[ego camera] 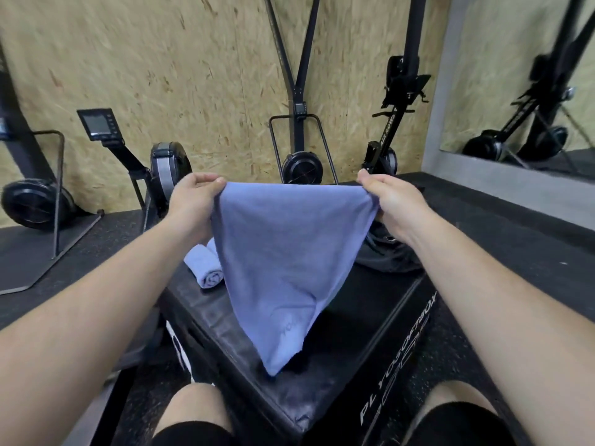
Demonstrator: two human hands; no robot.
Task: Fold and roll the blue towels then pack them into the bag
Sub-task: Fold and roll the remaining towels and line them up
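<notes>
**Blue towel point(283, 252) hanging over the plyo box point(354, 333)**

Head cam: rowers point(167, 165) along the chipboard wall point(193, 75). A rolled towel point(206, 265) sits on the box, partly hidden by the hanging one. A black bag point(386, 255) peeks out behind the right hand point(389, 204). That and the left hand point(193, 201) are raised, fingers pinching the top corners.

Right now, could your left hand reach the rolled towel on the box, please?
Probably, but only after letting go: the left hand pinches a corner of the hanging towel, and the rolled towel lies close below it, unobstructed.
</notes>
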